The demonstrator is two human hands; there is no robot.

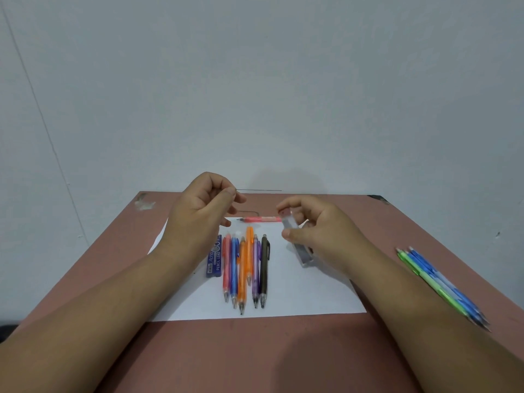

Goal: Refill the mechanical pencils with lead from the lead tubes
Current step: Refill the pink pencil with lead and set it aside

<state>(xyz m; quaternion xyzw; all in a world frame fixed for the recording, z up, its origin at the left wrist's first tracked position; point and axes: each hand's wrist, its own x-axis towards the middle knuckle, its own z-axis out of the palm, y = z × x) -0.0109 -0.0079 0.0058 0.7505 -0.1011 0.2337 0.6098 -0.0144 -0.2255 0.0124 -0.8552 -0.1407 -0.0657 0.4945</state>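
Your left hand (205, 207) pinches a lead stick (259, 190), held level above the table's (255, 353) far edge. Your right hand (320, 231) grips a clear lead tube (295, 236). Pencils (245, 268) lie on the paper (297, 296).

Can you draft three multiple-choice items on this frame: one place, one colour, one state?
1. Where does the blue lead box lie?
A. left of the pencil row on the paper
B. in the right hand
C. off the table

2. What colour is the rightmost pencil in the row?
A. orange
B. black
C. green

3. What does the left hand hold?
A. nothing
B. a pencil
C. a thin lead

Key: 1 A, it lies beside the red pencil. 2 B, the black pencil ends the row. 3 C, the lead sticks out from its pinched fingertips.
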